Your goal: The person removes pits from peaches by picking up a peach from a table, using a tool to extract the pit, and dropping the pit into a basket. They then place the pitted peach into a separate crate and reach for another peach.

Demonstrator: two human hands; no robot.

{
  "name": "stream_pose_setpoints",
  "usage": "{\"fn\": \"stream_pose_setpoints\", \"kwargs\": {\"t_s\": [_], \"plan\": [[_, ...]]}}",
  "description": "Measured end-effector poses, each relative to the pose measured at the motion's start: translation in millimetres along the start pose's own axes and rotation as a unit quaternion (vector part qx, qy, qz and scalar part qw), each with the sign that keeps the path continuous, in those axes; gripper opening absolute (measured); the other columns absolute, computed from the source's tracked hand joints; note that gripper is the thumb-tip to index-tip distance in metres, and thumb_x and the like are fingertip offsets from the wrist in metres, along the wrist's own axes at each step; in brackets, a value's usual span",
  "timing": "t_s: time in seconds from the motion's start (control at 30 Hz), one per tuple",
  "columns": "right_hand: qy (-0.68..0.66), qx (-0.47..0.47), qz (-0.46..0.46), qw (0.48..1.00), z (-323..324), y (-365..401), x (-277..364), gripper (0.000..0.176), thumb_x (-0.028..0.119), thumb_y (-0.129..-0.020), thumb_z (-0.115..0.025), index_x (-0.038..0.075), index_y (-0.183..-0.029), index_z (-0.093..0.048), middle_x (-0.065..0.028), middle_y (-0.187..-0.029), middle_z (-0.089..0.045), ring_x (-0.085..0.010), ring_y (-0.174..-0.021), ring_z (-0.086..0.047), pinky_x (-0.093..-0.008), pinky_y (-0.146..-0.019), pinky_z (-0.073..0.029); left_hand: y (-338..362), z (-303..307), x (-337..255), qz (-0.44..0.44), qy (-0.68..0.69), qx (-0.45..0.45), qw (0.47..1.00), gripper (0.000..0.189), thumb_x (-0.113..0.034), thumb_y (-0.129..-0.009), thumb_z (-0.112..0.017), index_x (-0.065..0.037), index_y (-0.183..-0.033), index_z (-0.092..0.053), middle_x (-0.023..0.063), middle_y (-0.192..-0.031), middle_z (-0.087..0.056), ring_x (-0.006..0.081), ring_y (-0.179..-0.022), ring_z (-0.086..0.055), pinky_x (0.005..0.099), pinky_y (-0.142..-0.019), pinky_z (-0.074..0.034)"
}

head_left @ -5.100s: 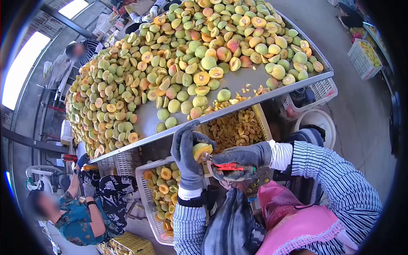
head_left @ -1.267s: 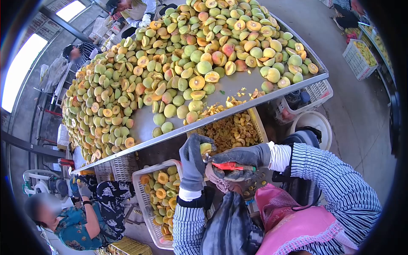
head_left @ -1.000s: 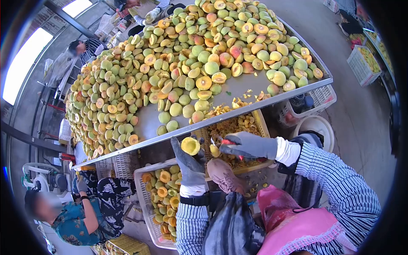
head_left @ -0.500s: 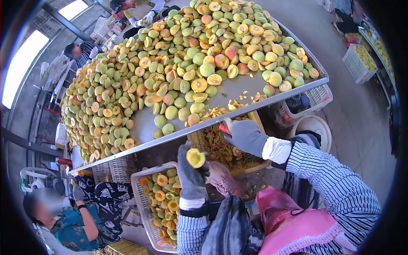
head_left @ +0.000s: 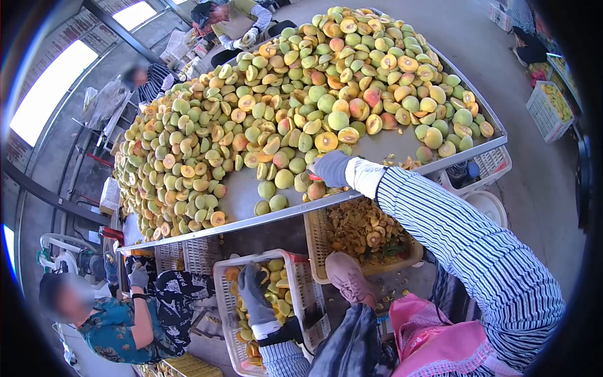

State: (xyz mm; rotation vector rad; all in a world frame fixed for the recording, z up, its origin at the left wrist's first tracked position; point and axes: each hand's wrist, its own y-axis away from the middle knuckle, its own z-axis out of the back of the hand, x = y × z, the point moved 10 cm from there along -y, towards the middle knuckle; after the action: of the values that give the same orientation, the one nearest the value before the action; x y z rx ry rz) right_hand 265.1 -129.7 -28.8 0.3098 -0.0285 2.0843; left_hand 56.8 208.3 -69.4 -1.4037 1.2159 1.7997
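Observation:
A big heap of halved, green and orange fruit [head_left: 251, 119] lies on a metal table [head_left: 370, 146]. My right hand [head_left: 333, 168], in a grey glove, is at the table's near edge beside the fruit, its fingers closed around a small red-handled tool [head_left: 314, 177]. Over the white crate [head_left: 221, 295] of pitted fruit halves [head_left: 276, 286] is my left hand [head_left: 252, 289], also gloved, reaching down at the crate's upper left part. Its fingertips are dark and partly hidden, so whether it holds anything cannot be made out.
A yellow crate [head_left: 319, 251] of scraps stands under the table edge, near a pink shoe [head_left: 347, 276]. One co-worker [head_left: 119, 327] sits at the lower left; two others are behind the table. A white bucket [head_left: 488, 207] and a crate [head_left: 496, 164] are at the right.
My left hand has moved down and left to the white crate; the fruit half it held is no longer visible in it. My right hand has moved up and left over the table edge.

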Motion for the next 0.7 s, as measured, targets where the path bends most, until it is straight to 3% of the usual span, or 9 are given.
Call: {"fn": "stream_pose_setpoints", "kwargs": {"t_s": [0.17, 0.23, 0.27, 0.3, 0.4, 0.47, 0.53, 0.6, 0.7], "plan": [[-0.14, -0.115, -0.042, 0.983, 20, 32, -50, 0.056, 0.026, -0.074, -0.078, 0.002, -0.12, -0.056, -0.0183, -0.1, -0.066, -0.0294, -0.094, -0.068, -0.0422, -0.074, -0.053, 27, -89, -23, -0.032, 0.007, 0.112, 0.993, 0.034, -0.029, -0.099, -0.056, -0.007, -0.124, -0.06, 0.0095, -0.108, -0.069, 0.0206, -0.098, -0.068, 0.0339, -0.077, -0.056], [-0.46, -0.127, -0.078, 0.875, 31, 66, -64, 0.062, 0.032, -0.075, -0.082, 0.003, -0.123, -0.056, -0.0124, -0.093, -0.065, -0.0193, -0.08, -0.067, -0.0339, -0.062, -0.051, 43, -119, -50, -0.155, -0.014, 0.159, 0.975, 0.038, -0.031, -0.099, -0.057, -0.007, -0.128, -0.057, 0.0112, -0.114, -0.067, 0.0226, -0.097, -0.068, 0.0346, -0.077, -0.057], [-0.642, -0.08, -0.103, 0.755, 27, 88, -52, 0.063, 0.035, -0.076, -0.083, 0.005, -0.125, -0.056, -0.0084, -0.089, -0.063, -0.0131, -0.071, -0.065, -0.0288, -0.055, -0.048, 48, -134, -54, -0.154, -0.009, 0.161, 0.975, 0.038, -0.031, -0.099, -0.057, -0.007, -0.128, -0.057, 0.0112, -0.114, -0.067, 0.0226, -0.097, -0.068, 0.0346, -0.077, -0.057], [-0.725, -0.05, -0.064, 0.684, 26, 100, -32, 0.055, 0.039, -0.083, -0.078, 0.007, -0.123, -0.057, -0.001, -0.083, -0.058, -0.0052, -0.059, -0.055, -0.0218, -0.047, -0.04, 54, -157, -47, -0.083, 0.057, 0.21, 0.972, 0.042, -0.035, -0.1, -0.055, -0.009, -0.133, -0.053, 0.0107, -0.123, -0.061, 0.0217, -0.096, -0.067, 0.0346, -0.077, -0.057], [-0.741, 0.04, -0.095, 0.664, 30, 145, 28, 0.049, 0.041, -0.087, -0.075, 0.008, -0.12, -0.058, 0.0016, -0.081, -0.055, -0.0047, -0.059, -0.052, -0.0214, -0.048, -0.04, 80, -224, -32, 0.085, 0.182, 0.364, 0.91, 0.051, -0.04, -0.101, -0.052, -0.01, -0.142, -0.045, 0.0101, -0.131, -0.056, 0.0216, -0.096, -0.066, 0.0348, -0.075, -0.058], [-0.658, 0.037, -0.081, 0.748, 25, 153, 48, 0.046, 0.043, -0.089, -0.072, 0.008, -0.116, -0.058, -0.0001, -0.081, -0.057, -0.005, -0.062, -0.054, -0.0212, -0.05, -0.04, 95, -258, -16, 0.179, 0.277, 0.497, 0.803, 0.057, -0.042, -0.1, -0.052, -0.009, -0.145, -0.041, 0.0121, -0.128, -0.057, 0.025, -0.095, -0.066, 0.0373, -0.073, -0.059], [-0.631, -0.022, -0.05, 0.774, 14, 158, 54, 0.045, 0.041, -0.09, -0.07, 0.005, -0.113, -0.057, -0.0067, -0.081, -0.059, -0.0133, -0.066, -0.058, -0.0286, -0.054, -0.045, 62, -241, 12, 0.072, 0.205, 0.365, 0.905, 0.05, -0.045, -0.101, -0.048, -0.008, -0.135, -0.049, 0.0118, -0.12, -0.062, 0.025, -0.102, -0.064, 0.0402, -0.082, -0.058], [-0.454, -0.253, -0.02, 0.854, 46, 183, 47, 0.043, 0.039, -0.091, -0.069, 0.003, -0.109, -0.055, -0.0166, -0.084, -0.061, -0.0294, -0.072, -0.063, -0.0391, -0.061, -0.048, 59, -226, 13, 0.056, 0.193, 0.33, 0.922, 0.047, -0.042, -0.102, -0.048, -0.008, -0.134, -0.049, 0.0113, -0.12, -0.062, 0.0248, -0.103, -0.063, 0.0398, -0.085, -0.057], [-0.315, -0.145, -0.05, 0.937, 13, 194, 80, 0.043, 0.043, -0.093, -0.062, 0.005, -0.108, -0.052, -0.0212, -0.081, -0.066, -0.0449, -0.076, -0.065, -0.0498, -0.064, -0.05, 65, -215, -6, 0.06, 0.217, 0.309, 0.924, 0.042, -0.036, -0.103, -0.049, -0.007, -0.133, -0.05, 0.0104, -0.122, -0.06, 0.0246, -0.108, -0.062, 0.0399, -0.089, -0.056]]}}
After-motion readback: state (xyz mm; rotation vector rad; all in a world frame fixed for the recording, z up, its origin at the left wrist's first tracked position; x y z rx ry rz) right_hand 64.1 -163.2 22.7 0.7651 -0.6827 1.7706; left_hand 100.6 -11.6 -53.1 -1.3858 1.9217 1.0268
